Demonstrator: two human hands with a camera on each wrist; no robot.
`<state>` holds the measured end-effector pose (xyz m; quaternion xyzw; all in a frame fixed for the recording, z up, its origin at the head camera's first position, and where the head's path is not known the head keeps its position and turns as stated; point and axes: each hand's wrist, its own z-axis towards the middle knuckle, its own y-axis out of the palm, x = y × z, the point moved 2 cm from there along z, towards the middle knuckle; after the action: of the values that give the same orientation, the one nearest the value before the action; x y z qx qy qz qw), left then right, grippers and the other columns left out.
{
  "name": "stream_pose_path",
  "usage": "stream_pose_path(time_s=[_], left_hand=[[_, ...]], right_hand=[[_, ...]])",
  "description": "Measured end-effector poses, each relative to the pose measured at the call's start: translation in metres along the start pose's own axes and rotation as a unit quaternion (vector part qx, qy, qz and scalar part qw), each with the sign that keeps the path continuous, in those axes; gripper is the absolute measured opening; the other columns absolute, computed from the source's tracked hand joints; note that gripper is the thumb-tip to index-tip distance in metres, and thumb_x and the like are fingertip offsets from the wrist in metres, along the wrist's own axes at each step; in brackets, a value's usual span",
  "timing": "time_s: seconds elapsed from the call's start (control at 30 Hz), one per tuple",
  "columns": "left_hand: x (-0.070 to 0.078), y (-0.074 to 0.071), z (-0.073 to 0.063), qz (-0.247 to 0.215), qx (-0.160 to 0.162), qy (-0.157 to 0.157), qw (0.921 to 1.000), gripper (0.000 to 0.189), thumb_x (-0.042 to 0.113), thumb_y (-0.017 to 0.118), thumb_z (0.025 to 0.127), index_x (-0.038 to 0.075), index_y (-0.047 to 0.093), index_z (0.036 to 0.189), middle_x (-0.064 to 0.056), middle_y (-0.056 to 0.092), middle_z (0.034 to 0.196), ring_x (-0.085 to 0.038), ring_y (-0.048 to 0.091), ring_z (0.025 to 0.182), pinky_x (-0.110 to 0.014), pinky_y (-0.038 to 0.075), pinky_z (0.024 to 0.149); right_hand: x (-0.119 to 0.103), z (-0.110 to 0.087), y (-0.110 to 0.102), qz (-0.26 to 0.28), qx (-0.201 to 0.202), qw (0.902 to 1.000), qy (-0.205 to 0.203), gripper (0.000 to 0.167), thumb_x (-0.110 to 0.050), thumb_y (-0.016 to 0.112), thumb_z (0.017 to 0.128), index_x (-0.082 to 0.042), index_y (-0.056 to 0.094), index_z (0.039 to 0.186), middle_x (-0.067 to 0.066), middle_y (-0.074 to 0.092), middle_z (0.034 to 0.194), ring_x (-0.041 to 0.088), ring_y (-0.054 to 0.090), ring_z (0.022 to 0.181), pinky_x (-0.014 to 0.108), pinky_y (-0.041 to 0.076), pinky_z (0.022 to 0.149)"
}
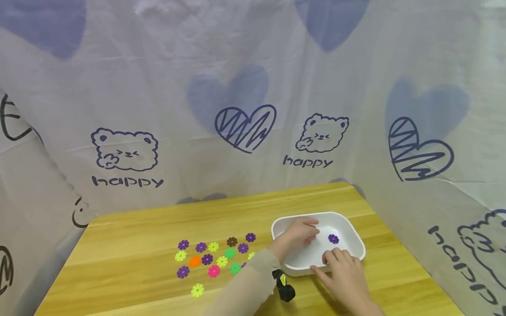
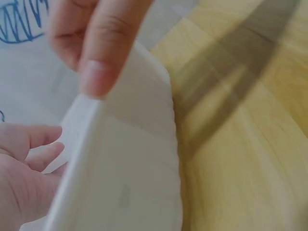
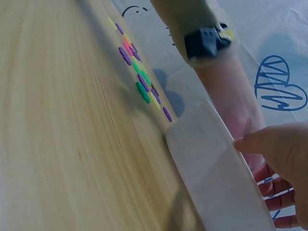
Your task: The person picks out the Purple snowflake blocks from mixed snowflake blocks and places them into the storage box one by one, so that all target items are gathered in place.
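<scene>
A white plastic tray [image 1: 356, 251] sits toward the right of the wooden table, with one purple snowflake disc [image 1: 334, 238] on its floor. My left hand [image 1: 302, 232] reaches over the tray's left side, fingers bent loosely inside; the left wrist view shows no piece at its visible fingers. At the tray's front rim is my right hand [image 1: 341, 272]; its thumb [image 3: 250, 143] lies outside the wall and its fingers reach inside. In the left wrist view, a right-hand fingertip [image 2: 96, 79] meets the rim. Part of the tray's inside is hidden behind my left hand.
Left of the tray, several snowflake discs lie scattered in purple, yellow, green, orange [image 1: 195, 261], pink [image 1: 214, 271] and brown [image 1: 232, 242]. A black wrist camera [image 1: 284, 287] sits on my left wrist. A printed cloth [image 1: 178, 109] hangs behind and beside the table [image 1: 130, 259].
</scene>
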<state>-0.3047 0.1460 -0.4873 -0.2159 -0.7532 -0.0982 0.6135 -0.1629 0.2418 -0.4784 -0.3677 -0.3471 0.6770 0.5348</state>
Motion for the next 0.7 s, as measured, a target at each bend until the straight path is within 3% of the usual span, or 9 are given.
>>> stream_pose_path(time_s=[0.17, 0.33, 0.47, 0.7], left_hand=[[0.006, -0.027, -0.022, -0.020, -0.058, 0.028, 0.9977, 0.037, 0.012, 0.061, 0.093, 0.005, 0.060, 0.130, -0.016, 0.065, 0.124, -0.026, 0.066, 0.108, -0.042, 0.052, 0.096], [0.015, -0.056, -0.045, -0.036, -0.077, 0.049, 0.9952, 0.037, 0.014, 0.061, 0.095, 0.009, 0.059, 0.131, -0.018, 0.058, 0.133, -0.025, 0.065, 0.109, -0.044, 0.051, 0.098], [0.016, -0.079, -0.068, -0.010, -0.072, 0.062, 0.9954, 0.036, 0.016, 0.062, 0.095, 0.012, 0.059, 0.130, -0.014, 0.060, 0.130, -0.025, 0.062, 0.113, -0.046, 0.050, 0.099], [0.000, -0.116, -0.107, 0.041, -0.043, 0.087, 0.9945, 0.036, 0.020, 0.063, 0.094, 0.010, 0.060, 0.128, -0.011, 0.062, 0.126, -0.024, 0.059, 0.115, -0.048, 0.049, 0.099]], right_hand=[[-0.002, -0.001, -0.001, 0.006, -0.008, 1.0000, 0.003, 0.034, -0.043, 0.079, 0.077, -0.019, 0.055, 0.081, -0.006, 0.048, 0.081, 0.016, 0.047, 0.079, 0.038, 0.041, 0.071], [-0.003, -0.001, -0.001, 0.007, -0.017, 0.9998, 0.012, 0.034, -0.044, 0.077, 0.078, -0.019, 0.054, 0.080, -0.007, 0.048, 0.080, 0.017, 0.047, 0.080, 0.038, 0.040, 0.072], [-0.002, 0.000, -0.002, 0.005, -0.025, 0.9995, 0.016, 0.034, -0.045, 0.076, 0.079, -0.019, 0.054, 0.080, -0.007, 0.048, 0.081, 0.017, 0.048, 0.081, 0.040, 0.040, 0.073], [-0.001, -0.001, 0.000, 0.008, -0.027, 0.9995, 0.014, 0.034, -0.045, 0.077, 0.079, -0.019, 0.054, 0.080, -0.007, 0.049, 0.081, 0.017, 0.048, 0.082, 0.041, 0.041, 0.075]])
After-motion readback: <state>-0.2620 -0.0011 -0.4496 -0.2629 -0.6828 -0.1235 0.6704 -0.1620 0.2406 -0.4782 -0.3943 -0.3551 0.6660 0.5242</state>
